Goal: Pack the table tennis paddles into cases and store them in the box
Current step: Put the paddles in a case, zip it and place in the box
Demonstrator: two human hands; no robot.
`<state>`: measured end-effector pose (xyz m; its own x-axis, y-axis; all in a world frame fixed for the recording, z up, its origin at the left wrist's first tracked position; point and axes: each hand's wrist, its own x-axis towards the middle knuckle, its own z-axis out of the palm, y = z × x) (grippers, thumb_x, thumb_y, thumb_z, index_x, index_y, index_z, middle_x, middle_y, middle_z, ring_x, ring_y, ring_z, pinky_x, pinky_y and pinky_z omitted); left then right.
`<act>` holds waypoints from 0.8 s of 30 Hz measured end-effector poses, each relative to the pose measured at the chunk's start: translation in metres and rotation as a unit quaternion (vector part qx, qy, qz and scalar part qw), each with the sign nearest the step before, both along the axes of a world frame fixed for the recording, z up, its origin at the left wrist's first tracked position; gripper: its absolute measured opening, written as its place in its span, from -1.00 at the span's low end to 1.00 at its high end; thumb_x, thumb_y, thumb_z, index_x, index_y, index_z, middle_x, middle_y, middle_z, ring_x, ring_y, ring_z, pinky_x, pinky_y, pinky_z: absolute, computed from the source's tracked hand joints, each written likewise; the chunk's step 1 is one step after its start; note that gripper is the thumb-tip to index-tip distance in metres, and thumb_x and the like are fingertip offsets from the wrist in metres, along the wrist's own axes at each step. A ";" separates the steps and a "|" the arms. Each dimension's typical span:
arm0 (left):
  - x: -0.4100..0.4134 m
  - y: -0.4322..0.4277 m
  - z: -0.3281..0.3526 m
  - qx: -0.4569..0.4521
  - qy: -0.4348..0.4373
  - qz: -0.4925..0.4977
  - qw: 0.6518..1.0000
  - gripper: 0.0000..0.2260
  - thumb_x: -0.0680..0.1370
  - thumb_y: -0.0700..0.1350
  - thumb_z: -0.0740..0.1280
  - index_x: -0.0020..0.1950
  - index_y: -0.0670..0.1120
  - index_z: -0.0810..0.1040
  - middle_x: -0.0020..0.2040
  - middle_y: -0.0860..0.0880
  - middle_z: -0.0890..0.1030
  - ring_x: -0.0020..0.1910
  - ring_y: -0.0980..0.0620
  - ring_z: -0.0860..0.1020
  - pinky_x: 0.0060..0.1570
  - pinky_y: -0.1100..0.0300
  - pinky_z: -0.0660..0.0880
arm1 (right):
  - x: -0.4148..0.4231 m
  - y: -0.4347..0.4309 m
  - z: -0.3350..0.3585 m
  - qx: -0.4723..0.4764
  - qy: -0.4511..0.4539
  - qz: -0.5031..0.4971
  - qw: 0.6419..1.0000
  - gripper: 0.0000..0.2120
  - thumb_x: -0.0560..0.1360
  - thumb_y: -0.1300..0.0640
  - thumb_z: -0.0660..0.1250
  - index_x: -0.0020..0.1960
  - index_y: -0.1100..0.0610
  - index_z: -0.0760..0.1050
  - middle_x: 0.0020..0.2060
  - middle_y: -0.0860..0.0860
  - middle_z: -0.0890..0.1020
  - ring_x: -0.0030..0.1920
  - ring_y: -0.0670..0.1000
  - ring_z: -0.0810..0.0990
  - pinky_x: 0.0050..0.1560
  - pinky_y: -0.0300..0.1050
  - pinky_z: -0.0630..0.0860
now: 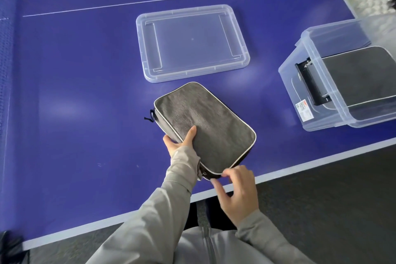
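Judging progress at roughly past halfway: first case (pixel 360 79), grey, already lay inside the clear box (pixel 300 83) at the right. The box sat open, and its lid (pixel 192 43) lay flat on the blue table (pixel 75 92) further out, well apart from it. Second case (pixel 205 126), same grey with pale piping, lay on the table near the front edge, between the lid and the person. No loose paddles showed anywhere, so my guess was that this one was loaded, but its contents weren't visible. Zip state: couldn't tell. A dark pull cord (pixel 150 117) stuck out at the far left corner, and the near corner was covered by fingers. Left hand (pixel 179 142) gripped the second case's left long edge, thumb flat on top, fingers curled round the side underneath. Right hand (pixel 237 191) was at the near corner, right by the table edge. Thumb and forefinger looked to pinch the rim there lightly, the other fingers were loosely curled, so not a full grasp. So the case sat directly between both hands, held at two points. The box was off to the right, well apart from either hand. Remaining, by my read: finish closing the zip if it wasn't done, carry the second case over to the box and lay it on the first, then probably fit the lid.
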<state>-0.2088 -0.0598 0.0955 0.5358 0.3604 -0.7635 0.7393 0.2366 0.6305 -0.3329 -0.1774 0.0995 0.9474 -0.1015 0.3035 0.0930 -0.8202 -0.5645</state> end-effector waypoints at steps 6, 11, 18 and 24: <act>0.007 -0.020 0.019 -0.031 0.002 0.109 0.994 -0.45 0.34 0.02 0.52 0.16 -0.04 0.28 -0.19 0.03 0.45 -0.29 0.08 0.45 -0.26 0.20 0.33 | 0.012 0.015 0.002 -0.060 -0.007 -0.062 0.996 -0.72 0.38 -0.09 0.33 -0.14 0.13 0.43 -0.39 -0.01 0.45 -0.30 -0.04 0.30 -0.28 -0.12 0.23; 0.009 -0.027 0.025 -0.064 0.009 0.182 0.981 -0.41 0.32 0.05 0.52 0.21 0.00 0.28 -0.12 -0.02 0.51 -0.26 0.05 0.49 -0.09 0.06 0.40 | 0.025 0.011 0.001 -0.097 0.003 -0.101 0.990 -0.81 0.38 0.05 0.44 -0.19 0.15 0.50 -0.39 -0.02 0.48 -0.35 -0.02 0.41 -0.28 -0.14 0.23; 0.007 -0.024 0.026 -0.048 -0.010 0.180 0.982 -0.46 0.34 0.01 0.52 0.16 0.00 0.29 -0.07 -0.05 0.54 -0.26 0.05 0.50 -0.09 0.04 0.45 | 0.024 0.003 0.000 -0.127 -0.049 -0.049 0.989 -0.82 0.45 0.12 0.31 -0.27 0.17 0.57 -0.47 -0.04 0.50 -0.48 0.00 0.43 -0.37 -0.15 0.31; 0.005 -0.016 0.025 -0.042 -0.016 0.171 0.984 -0.49 0.32 0.01 0.53 0.09 0.08 0.29 0.00 -0.05 0.55 -0.18 -0.02 0.53 0.08 -0.21 0.49 | 0.021 0.000 0.006 -0.084 -0.019 -0.050 0.995 -0.80 0.42 0.16 0.27 -0.36 0.18 0.51 -0.51 -0.04 0.48 -0.52 -0.04 0.44 -0.46 -0.27 0.31</act>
